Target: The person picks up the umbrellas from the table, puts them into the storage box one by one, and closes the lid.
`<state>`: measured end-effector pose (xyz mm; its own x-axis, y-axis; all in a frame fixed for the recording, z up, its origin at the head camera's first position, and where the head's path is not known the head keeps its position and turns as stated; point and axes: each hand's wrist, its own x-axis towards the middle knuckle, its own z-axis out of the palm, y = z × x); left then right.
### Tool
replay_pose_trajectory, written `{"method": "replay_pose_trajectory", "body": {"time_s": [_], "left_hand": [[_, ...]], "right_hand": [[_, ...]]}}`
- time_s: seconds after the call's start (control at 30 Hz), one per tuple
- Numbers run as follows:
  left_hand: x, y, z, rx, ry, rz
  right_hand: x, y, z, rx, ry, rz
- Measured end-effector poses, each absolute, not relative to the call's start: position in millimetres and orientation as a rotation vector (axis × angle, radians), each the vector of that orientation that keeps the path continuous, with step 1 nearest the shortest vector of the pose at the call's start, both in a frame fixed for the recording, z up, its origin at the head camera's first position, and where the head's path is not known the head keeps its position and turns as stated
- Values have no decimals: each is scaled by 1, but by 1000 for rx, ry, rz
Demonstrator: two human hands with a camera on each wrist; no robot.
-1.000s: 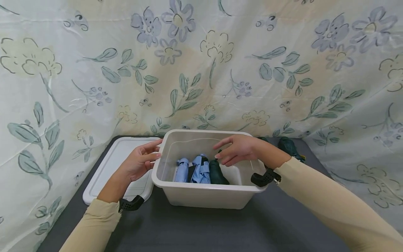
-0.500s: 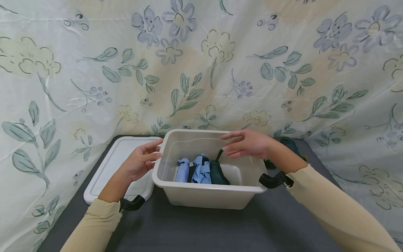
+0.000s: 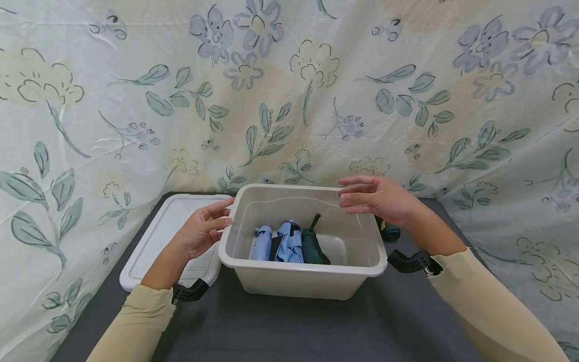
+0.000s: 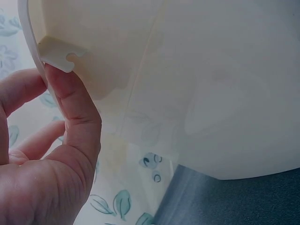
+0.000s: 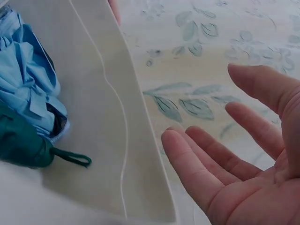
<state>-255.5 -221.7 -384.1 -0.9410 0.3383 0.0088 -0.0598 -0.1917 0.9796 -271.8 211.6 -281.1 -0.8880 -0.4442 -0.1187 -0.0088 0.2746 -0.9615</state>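
Note:
A cream plastic storage bin (image 3: 298, 281) stands in the middle of the table. Inside, toward its left and middle, lie a rolled light-blue bundle (image 3: 262, 243), a folded blue umbrella (image 3: 290, 243) and a dark green folded umbrella (image 3: 313, 246), whose loop points to the back. My left hand (image 3: 204, 232) holds the bin's left rim; in the left wrist view its thumb tip presses under the lip, beside a notched tab (image 4: 61, 54). Over the back right corner, my right hand (image 3: 375, 197) hovers with spread, relaxed fingers and nothing in them, as the right wrist view also shows.
A white lid (image 3: 158, 239) lies flat left of the bin, partly behind my left forearm. Right of the bin, a dark green item (image 3: 390, 232) sits partly hidden by my right hand and forearm. A floral curtain (image 3: 280, 100) hangs behind the dark grey table (image 3: 289, 332).
My right hand has moved up and to the right, from above the green umbrella to the bin's back right corner. The left hand keeps its place at the rim.

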Motion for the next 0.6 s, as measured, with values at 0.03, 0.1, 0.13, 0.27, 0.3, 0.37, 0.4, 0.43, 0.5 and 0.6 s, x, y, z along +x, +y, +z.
{"method": "replay_pose_trajectory", "body": {"time_s": [0.03, 0.1, 0.13, 0.27, 0.3, 0.37, 0.4, 0.43, 0.5, 0.6], "left_hand": [[-255, -222, -384, 327, 1809, 2218], [-255, -222, -384, 326, 1809, 2219], [-255, -222, -384, 324, 1809, 2220], [-254, -222, -384, 311, 1809, 2223], [-254, -222, -384, 309, 1809, 2224], [-254, -223, -385, 308, 1811, 2225], [-254, -223, -385, 308, 1811, 2226], [-254, -223, -385, 309, 1812, 2227], [-254, -223, -385, 310, 1808, 2230], [-254, -222, -386, 308, 1805, 2231]], "right_hand": [[-272, 214, -282, -408, 2198, -1658], [-271, 220, -282, -416, 2234, -1671], [-271, 223, -282, -417, 2260, -1671], [-271, 237, -284, -409, 2357, -1677], [-272, 241, -285, -407, 2381, -1677], [-273, 248, -287, -412, 2398, -1699], [-273, 252, -289, -414, 2390, -1727], [-275, 256, -291, -420, 2368, -1769], [-277, 264, -296, -449, 2272, -1904], [-280, 277, -306, -520, 2136, -2113]]}}
